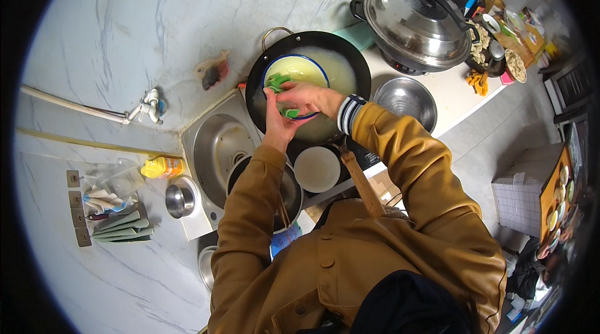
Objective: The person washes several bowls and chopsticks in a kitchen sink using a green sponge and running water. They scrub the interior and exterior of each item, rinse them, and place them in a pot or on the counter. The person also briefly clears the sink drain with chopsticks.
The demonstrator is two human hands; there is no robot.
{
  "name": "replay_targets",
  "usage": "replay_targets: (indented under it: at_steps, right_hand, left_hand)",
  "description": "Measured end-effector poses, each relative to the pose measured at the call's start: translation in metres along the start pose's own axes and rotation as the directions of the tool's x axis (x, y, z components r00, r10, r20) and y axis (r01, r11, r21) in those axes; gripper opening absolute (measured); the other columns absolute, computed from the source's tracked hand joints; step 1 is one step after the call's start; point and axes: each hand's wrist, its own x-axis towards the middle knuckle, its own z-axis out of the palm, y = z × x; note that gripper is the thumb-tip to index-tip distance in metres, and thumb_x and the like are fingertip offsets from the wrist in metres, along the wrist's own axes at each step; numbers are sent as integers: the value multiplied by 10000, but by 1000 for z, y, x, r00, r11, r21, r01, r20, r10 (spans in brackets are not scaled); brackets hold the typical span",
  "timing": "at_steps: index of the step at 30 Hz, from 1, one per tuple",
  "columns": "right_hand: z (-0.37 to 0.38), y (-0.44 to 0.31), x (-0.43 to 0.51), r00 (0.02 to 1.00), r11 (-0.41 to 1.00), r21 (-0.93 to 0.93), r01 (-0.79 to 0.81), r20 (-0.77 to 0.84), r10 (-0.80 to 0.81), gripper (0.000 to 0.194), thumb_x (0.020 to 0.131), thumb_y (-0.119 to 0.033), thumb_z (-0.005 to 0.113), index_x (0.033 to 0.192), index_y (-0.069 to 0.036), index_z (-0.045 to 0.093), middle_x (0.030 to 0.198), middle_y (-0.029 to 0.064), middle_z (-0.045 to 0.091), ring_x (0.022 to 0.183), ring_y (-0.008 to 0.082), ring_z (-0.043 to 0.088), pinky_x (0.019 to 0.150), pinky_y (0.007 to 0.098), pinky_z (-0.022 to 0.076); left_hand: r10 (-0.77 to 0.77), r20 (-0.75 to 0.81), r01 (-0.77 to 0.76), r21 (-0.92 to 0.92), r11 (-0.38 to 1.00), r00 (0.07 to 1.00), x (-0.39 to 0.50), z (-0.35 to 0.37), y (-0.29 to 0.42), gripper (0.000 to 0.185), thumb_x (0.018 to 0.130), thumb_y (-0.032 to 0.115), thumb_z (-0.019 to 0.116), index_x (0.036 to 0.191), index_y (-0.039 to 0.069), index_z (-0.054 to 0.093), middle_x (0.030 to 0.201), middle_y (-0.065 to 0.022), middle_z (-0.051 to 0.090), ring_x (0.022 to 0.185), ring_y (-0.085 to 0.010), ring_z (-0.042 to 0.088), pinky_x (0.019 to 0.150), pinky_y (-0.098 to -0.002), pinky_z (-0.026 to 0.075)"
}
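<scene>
A black wok [262, 109] holds cloudy water. In it sits a pale yellow enamel-look bowl [309, 71] with a blue rim, tilted, with some liquid and suds inside. My left hand [280, 124] grips the bowl's near left edge, thumb up along the rim. Bunched in my right hand [307, 98], over the bowl, is a green cloth [279, 81]; part of it shows below the fingers. The wok's wooden handle [361, 177] points back towards my body. Close to the wok's near edge stands a white bowl [317, 170].
Left of the wok is a steel sink [218, 141], with a dark pan [293, 193] partly over it under my left sleeve. A steel bowl [405, 99] and a lidded electric pot [417, 29] stand to the right. A yellow bottle [162, 167] is by the wall.
</scene>
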Motion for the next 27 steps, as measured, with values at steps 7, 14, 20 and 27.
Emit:
replay_targets:
  at_steps: [7,14,20,27]
  right_hand:
    - [-11,4,-18,985,815,-570,103,174,-2,342,730,-149,679,1055,-108,581,822,46,636,779,172,576,684,306,451]
    - [-25,12,-32,967,96,-986,133,108,-231,366,698,-92,662,1060,-84,607,1020,145,632,937,288,614,766,372,479]
    - [-25,9,-21,940,-149,-963,-226,-175,-292,358,776,-151,598,1130,-104,592,1220,159,508,1059,317,558,837,397,475]
    - [-41,19,-37,988,-110,-986,-122,-110,-105,328,778,-135,587,1098,-69,616,1295,162,448,1074,362,539,813,472,479]
  left_hand:
    - [72,-83,-71,12,997,994,33,-30,8,584,910,545,407,1160,23,489,1181,-161,534,1057,-326,538,918,-507,425]
    - [174,-116,-123,355,927,978,9,-13,28,616,720,-114,308,1289,112,369,1207,-148,487,1101,-327,510,812,-496,497]
    - [596,196,-409,879,246,778,4,2,38,636,710,-117,378,1307,104,368,1187,-182,476,1120,-347,465,965,-387,373]
    - [755,131,-476,840,260,643,27,-19,39,525,736,-88,446,1243,45,457,1169,-188,483,1077,-336,472,943,-374,373]
